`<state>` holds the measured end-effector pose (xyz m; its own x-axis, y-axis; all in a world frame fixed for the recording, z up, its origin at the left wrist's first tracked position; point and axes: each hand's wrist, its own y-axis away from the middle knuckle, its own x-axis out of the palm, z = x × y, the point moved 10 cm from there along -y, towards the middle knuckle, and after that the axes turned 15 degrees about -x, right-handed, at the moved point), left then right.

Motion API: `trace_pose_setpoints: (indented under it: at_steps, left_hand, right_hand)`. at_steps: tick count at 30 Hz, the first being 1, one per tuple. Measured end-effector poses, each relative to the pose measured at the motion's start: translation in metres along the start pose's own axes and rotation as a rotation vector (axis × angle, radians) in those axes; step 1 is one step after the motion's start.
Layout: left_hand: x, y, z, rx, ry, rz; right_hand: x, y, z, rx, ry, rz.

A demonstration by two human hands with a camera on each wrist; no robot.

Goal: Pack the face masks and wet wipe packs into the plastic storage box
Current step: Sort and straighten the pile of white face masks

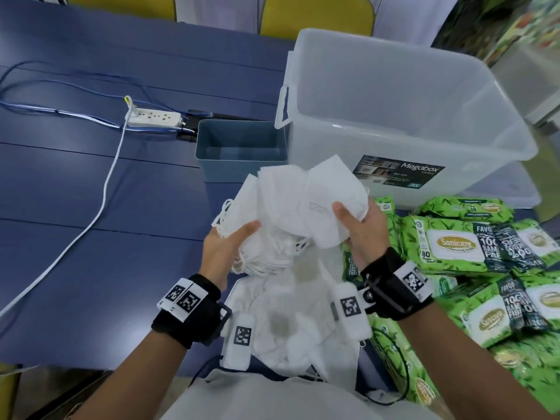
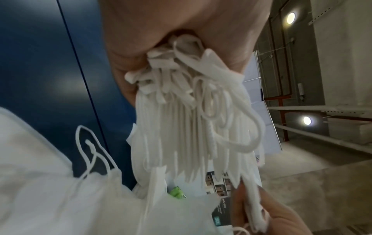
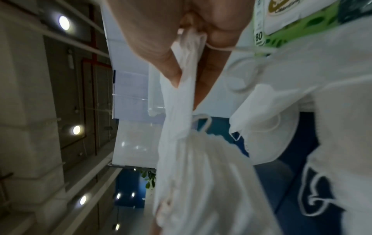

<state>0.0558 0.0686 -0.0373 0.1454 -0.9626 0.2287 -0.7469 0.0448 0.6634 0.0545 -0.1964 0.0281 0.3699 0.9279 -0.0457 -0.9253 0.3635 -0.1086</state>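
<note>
1. White masks (image 1: 291,204), a thick bunch with tangled ear loops, are held above the blue table (image 1: 91,207) between both hands.
2. The left hand (image 1: 225,250) grips the bunch's loop end, thumb on top and fingers curled beneath; the left wrist view shows loops crammed into its palm.
3. The right hand (image 1: 360,228) pinches the opposite edge, thumb pressed on the top mask.
4. More masks (image 1: 291,322) lie loose on the table below the wrists, toward the person.
5. Green wipe packs (image 1: 472,268) are piled just right of the right hand, overlapping one another.
6. The clear box (image 1: 409,122) stands open beyond the hands, nothing visible inside it.
7. A small grey-blue bin (image 1: 239,150) sits touching the box, beyond the left hand.
8. A power strip (image 1: 154,118) and cables lie well left of the left hand.
</note>
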Motion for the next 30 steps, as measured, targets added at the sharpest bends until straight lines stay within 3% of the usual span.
trace_pose_setpoints:
  at_steps: [3,7,16,18,20,23,27,30]
  left_hand:
    - [0.016,0.004,0.004,0.001,0.030,0.017]
    - [0.027,0.006,0.006,0.011,0.027,-0.008]
    - [0.058,0.011,0.018,-0.025,0.024,0.024]
    - [0.061,0.008,0.022,-0.047,0.043,0.038]
    - [0.064,0.007,0.025,-0.063,0.059,0.074]
    - [0.068,0.004,0.027,-0.064,0.045,0.081]
    - [0.077,-0.002,0.032,-0.120,0.138,0.102]
    - [0.079,0.001,0.032,-0.153,0.170,0.136]
  right_hand:
    - [-0.011,0.012,-0.007,0.015,0.052,-0.073]
    - [-0.017,0.021,-0.003,-0.027,0.188,-0.005]
    - [-0.023,0.027,-0.001,-0.008,0.163,0.051]
    - [-0.033,0.025,0.000,-0.011,0.124,0.011]
    - [-0.040,0.025,-0.001,0.011,-0.062,-0.039]
    - [-0.033,0.024,-0.001,0.065,-0.277,0.023]
    - [-0.026,0.021,0.001,0.021,0.073,0.111]
    - [-0.023,0.021,0.005,-0.017,0.152,0.091]
